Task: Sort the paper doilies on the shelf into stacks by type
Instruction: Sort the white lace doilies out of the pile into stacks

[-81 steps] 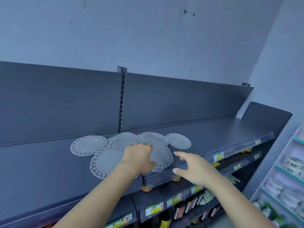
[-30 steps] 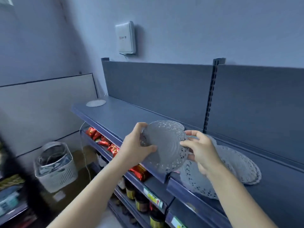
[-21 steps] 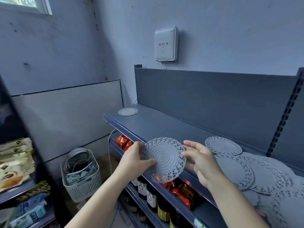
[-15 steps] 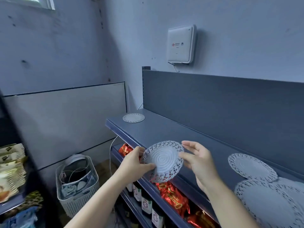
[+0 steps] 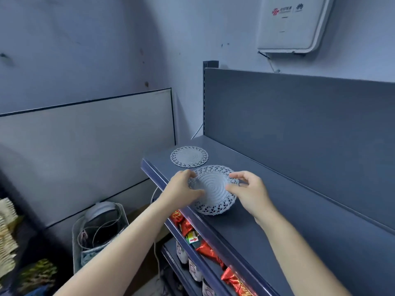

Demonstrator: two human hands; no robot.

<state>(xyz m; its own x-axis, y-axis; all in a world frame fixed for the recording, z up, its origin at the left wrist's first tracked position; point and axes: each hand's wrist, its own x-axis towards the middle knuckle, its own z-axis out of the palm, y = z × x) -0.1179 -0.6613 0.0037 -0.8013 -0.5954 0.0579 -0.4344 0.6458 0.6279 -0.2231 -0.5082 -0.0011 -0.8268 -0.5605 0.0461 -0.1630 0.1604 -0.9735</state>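
A round white paper doily (image 5: 213,190) with a ringed centre and lace edge is held just over the dark grey shelf (image 5: 288,223), near its front edge. My left hand (image 5: 183,188) pinches its left rim. My right hand (image 5: 249,190) pinches its right rim with thumb and fingers. A second, similar doily (image 5: 189,156) lies flat at the shelf's far left end, just beyond the held one. The other doilies are out of view.
The shelf's back panel (image 5: 299,129) rises behind. A white box (image 5: 292,24) hangs on the wall above. Red snack packets (image 5: 205,244) and bottles fill the lower shelves. A white basket (image 5: 100,229) with cables stands on the floor to the left.
Both hands have carried the doily leftward along the shelf and lowered it towards the surface near the lone doily. The pile of doilies has passed out of view to the right.
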